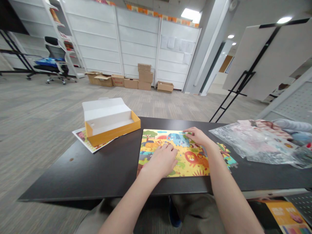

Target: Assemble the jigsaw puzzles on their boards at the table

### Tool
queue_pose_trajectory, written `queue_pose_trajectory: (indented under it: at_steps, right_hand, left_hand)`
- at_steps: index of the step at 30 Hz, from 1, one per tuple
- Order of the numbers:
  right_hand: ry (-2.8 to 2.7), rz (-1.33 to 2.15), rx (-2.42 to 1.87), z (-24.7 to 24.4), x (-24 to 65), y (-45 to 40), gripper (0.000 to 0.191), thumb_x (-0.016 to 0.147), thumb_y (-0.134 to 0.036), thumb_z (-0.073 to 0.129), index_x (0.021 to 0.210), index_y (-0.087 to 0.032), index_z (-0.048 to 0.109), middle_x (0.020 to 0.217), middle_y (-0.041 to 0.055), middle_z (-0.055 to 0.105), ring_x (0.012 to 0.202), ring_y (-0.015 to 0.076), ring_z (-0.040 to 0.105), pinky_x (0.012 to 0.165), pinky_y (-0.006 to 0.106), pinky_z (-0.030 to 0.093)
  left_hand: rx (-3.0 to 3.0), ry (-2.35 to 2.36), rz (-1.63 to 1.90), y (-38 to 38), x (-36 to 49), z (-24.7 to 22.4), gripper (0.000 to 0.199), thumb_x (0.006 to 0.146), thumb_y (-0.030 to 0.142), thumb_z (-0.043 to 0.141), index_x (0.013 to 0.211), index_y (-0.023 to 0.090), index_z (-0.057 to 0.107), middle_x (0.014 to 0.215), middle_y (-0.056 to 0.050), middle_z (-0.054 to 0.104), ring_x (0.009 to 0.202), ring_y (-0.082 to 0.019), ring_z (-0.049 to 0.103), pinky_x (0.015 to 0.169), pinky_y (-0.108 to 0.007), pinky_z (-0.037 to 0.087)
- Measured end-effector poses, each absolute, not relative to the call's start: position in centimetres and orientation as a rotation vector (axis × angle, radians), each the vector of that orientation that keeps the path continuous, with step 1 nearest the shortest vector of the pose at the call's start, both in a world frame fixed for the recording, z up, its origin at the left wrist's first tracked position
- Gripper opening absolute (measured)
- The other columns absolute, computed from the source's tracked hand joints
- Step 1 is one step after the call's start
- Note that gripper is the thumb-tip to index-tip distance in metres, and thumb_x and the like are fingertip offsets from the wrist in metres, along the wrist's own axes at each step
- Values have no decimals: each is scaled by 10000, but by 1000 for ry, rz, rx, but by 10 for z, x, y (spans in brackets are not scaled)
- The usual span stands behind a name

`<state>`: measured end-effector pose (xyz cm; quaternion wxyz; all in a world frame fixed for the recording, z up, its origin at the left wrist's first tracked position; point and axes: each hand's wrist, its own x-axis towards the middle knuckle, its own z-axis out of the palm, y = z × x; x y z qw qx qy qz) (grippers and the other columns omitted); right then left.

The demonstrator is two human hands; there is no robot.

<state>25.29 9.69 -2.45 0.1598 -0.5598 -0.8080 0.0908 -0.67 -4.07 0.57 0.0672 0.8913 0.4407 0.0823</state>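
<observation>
A colourful animal jigsaw puzzle [180, 165] lies on the dark table, showing an elephant, lions and a leopard. My left hand [163, 160] rests on its lower middle, palm down, fingers lying loosely over the picture and holding nothing. At the puzzle's upper right edge is my right hand [198, 136], its thumb and fingers bent together at a puzzle piece with dark green on it. The fingers partly hide that piece. Several loose puzzle pieces [227, 156] lie just right of my right forearm, which covers part of the puzzle's right side.
An open yellow box [114, 132] with a white inside stands at the left on a printed sheet [94, 148]. Clear plastic bags [258, 139] with soft cloth items fill the table's right side. Beyond the table are cardboard boxes [145, 77], an office chair [53, 60] and a board on a stand [265, 58].
</observation>
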Motion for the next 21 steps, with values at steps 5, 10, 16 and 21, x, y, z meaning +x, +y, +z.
queue_pose_trajectory:
  at_steps: [5,10,16,21]
  right_hand:
    - [-2289,264,-1579,-27,252,99,290,882,-240,639,1136,-241,779,1088,87,726,810,177,655,858,301,524]
    - [-2276,235,-1607,-28,248,99,295,916,-230,610,1169,-218,760,1112,116,717,892,210,674,890,314,510]
    - [-2270,165,-1691,-28,244,99,299,952,-241,562,1188,-207,743,1109,115,712,875,198,668,862,285,496]
    - [-2251,121,-1738,-29,243,101,291,945,-215,536,1138,-223,753,1078,99,716,841,183,661,820,268,495]
  left_hand:
    - [2702,1333,249,-40,-6,5,235,968,287,498,1103,151,633,1212,-135,647,1154,-289,569,1003,-425,472]
    - [2703,1336,250,-41,-6,4,239,968,289,494,1113,155,627,1220,-137,638,1154,-287,566,1009,-432,465]
    - [2683,1357,228,-44,-3,6,249,970,283,493,1139,150,620,1223,-142,640,1169,-298,567,999,-442,472]
    - [2647,1370,225,-47,-1,8,279,965,324,529,1145,131,620,1245,-153,637,1200,-316,560,1009,-456,477]
